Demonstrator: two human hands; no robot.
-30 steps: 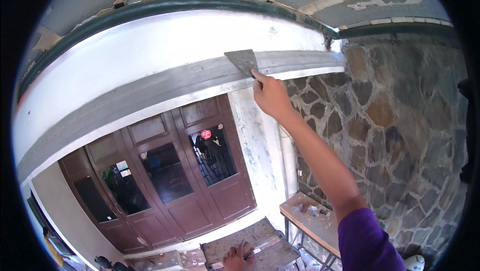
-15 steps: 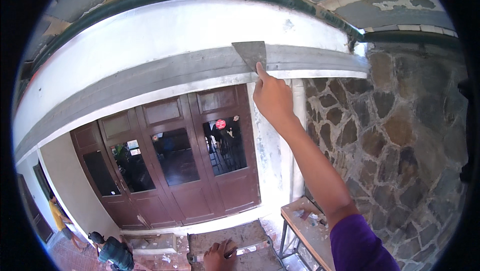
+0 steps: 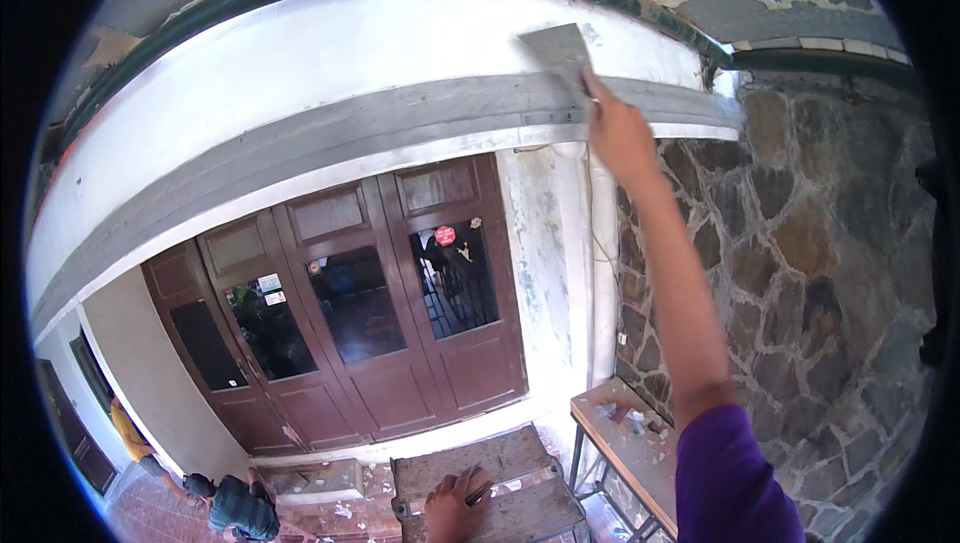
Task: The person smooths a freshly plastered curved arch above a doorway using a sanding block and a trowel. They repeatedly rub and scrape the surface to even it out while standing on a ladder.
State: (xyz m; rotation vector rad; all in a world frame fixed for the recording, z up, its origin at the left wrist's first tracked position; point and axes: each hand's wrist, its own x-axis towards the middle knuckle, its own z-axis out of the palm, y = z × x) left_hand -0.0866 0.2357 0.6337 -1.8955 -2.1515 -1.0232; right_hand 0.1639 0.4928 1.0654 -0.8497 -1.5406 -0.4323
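Note:
My right hand (image 3: 622, 138) is raised on an outstretched arm, closed round a broad, flat putty knife (image 3: 560, 48). The blade, slightly blurred, overlaps the white wall band (image 3: 380, 38) just above the grey ledge (image 3: 400, 106). Whether its edge touches the wall I cannot tell. Low in the view, my left hand (image 3: 455, 515) is closed in front of worn wooden planks (image 3: 460, 465). A small dark thing shows between its fingers, too little of it to name.
A narrow table (image 3: 640, 433) with flakes and scraps stands right of the planks. Brown panelled doors (image 3: 350, 313) are below the ledge, and a stone wall (image 3: 770, 273) is at the right. Two people, one in a dark shirt (image 3: 243, 511), one in yellow (image 3: 128, 431), are at lower left.
My right hand and the putty knife have moved up and right, from the grey ledge to the white band. My left hand has shifted slightly right, and both people have changed posture.

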